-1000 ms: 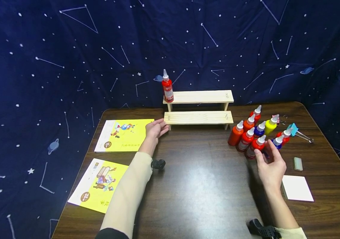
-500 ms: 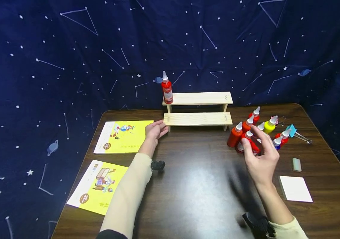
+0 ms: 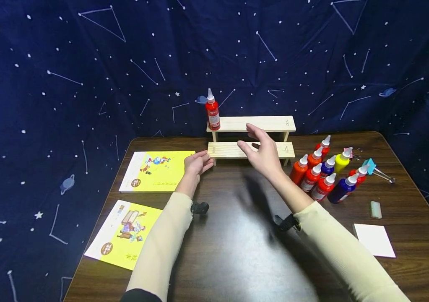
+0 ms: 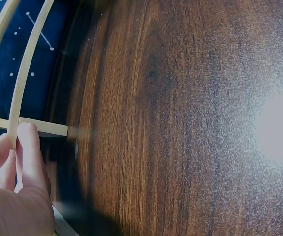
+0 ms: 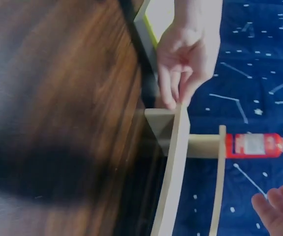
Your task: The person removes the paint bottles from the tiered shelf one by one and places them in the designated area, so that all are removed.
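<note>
A small two-tier wooden shelf stands at the back of the table. My left hand pinches the left end of its lower board; in the left wrist view the thumb and fingers lie on either side of the wood. A red paint bottle with a white nozzle stands upright on the left end of the upper board. My right hand is held in front of the shelf, overlapping both boards in the head view, thumb and fingers spread apart with nothing between them.
Several paint bottles, including a red one, a yellow one and a dark blue one, stand close together at right. Behind them lies a blue binder clip. A white pad and eraser lie nearer. Yellow books lie left.
My right hand has left the bottle group and moved left and forward to the shelf, its fingers spreading wider. My left hand has stayed at the lower board's end.
</note>
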Demonstrator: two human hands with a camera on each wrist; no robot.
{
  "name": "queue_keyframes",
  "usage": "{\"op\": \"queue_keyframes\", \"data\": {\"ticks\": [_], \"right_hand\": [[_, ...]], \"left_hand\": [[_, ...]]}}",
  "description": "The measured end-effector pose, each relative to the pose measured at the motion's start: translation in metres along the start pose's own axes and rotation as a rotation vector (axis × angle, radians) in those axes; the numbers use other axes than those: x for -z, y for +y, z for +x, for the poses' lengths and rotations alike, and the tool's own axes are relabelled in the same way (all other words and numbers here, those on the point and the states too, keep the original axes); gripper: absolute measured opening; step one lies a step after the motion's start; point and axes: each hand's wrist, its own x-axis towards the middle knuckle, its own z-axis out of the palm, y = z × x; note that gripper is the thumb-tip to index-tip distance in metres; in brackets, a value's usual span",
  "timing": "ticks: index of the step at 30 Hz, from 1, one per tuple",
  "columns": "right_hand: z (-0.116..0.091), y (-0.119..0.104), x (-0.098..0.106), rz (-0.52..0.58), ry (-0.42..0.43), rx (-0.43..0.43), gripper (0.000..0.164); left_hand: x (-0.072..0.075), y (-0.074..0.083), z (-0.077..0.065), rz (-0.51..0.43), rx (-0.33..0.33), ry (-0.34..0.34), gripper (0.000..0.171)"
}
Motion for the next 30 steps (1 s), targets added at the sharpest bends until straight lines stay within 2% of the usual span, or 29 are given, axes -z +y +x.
{"op": "queue_keyframes", "data": {"ticks": [6,9,14,19,22,26,30], "right_hand": [[0.046,0.000,-0.041,-0.193,-0.130,0.016,0.061],[0.066,-0.002,-0.057,-0.260,-0.152,-0.038,0.065],[0.091,-0.010,-0.078,-0.243,-0.144,-0.161,0.072],[0.103,-0.019,-0.093,-0.209,-0.136,-0.233,0.073],[0.106,-0.023,-0.099,-0.214,-0.095,-0.257,0.069],[0.106,-0.024,-0.101,-0.220,-0.037,-0.275,0.060],[0.102,-0.019,-0.100,-0.198,-0.026,-0.256,0.052]], "left_hand": [[0.002,0.000,0.000,-0.019,-0.001,-0.001,0.029],[0.002,0.000,0.000,-0.017,0.004,-0.006,0.029],[0.001,0.000,0.000,-0.015,-0.006,-0.017,0.029],[-0.001,-0.001,0.000,-0.015,-0.016,-0.023,0.030],[-0.003,-0.001,0.001,-0.020,-0.023,-0.022,0.030],[-0.004,0.000,0.000,-0.020,-0.035,-0.021,0.029],[-0.001,0.000,-0.001,-0.025,-0.028,-0.021,0.030]]}}
